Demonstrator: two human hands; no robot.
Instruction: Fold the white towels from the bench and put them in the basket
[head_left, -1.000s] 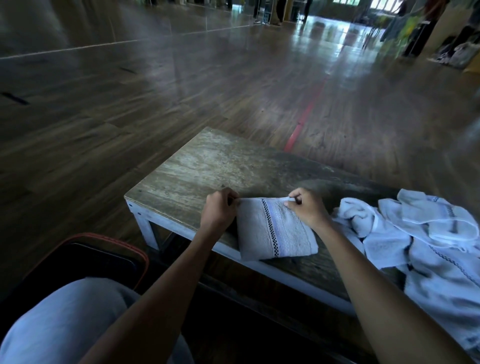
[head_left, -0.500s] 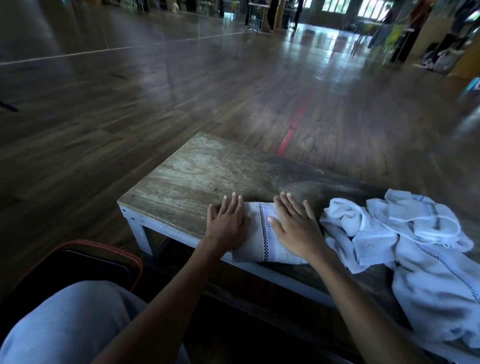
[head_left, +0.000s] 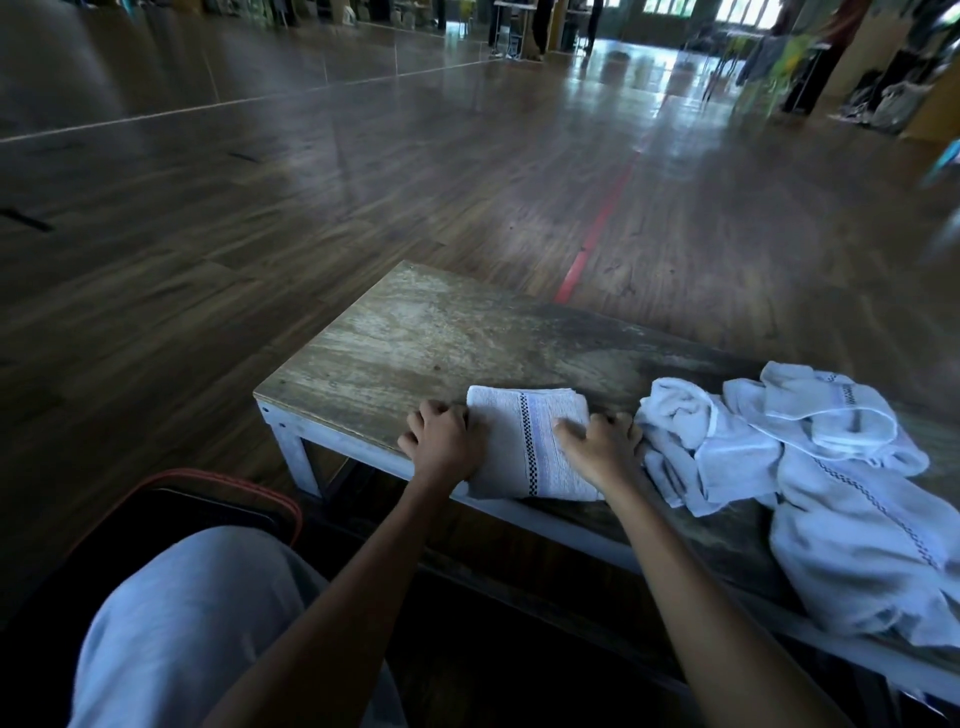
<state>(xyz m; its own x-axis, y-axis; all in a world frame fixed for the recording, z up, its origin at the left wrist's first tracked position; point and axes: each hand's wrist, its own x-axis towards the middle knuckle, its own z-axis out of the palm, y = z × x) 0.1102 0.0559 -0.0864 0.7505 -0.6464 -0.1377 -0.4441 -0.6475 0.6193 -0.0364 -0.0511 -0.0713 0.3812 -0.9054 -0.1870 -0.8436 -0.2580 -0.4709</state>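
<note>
A folded white towel (head_left: 524, 441) with a dark checkered stripe lies near the front edge of the wooden bench (head_left: 415, 338). My left hand (head_left: 444, 441) curls over its left side and my right hand (head_left: 597, 441) over its right side, both gripping its edges. To the right, a heap of unfolded white towels (head_left: 810, 467) spreads over the bench. The black basket (head_left: 208, 499) with a red rim stands on the floor at lower left, partly hidden behind my knee.
My knee in light trousers (head_left: 182, 623) fills the lower left. Dark wooden floor with a red line (head_left: 597, 228) stretches beyond the bench. Far off at the back stand people, tables and piled items.
A second ago I pinched the towel's far corners. Then both palms pressed flat on it. Now my fingers have curled around its left and right sides.
</note>
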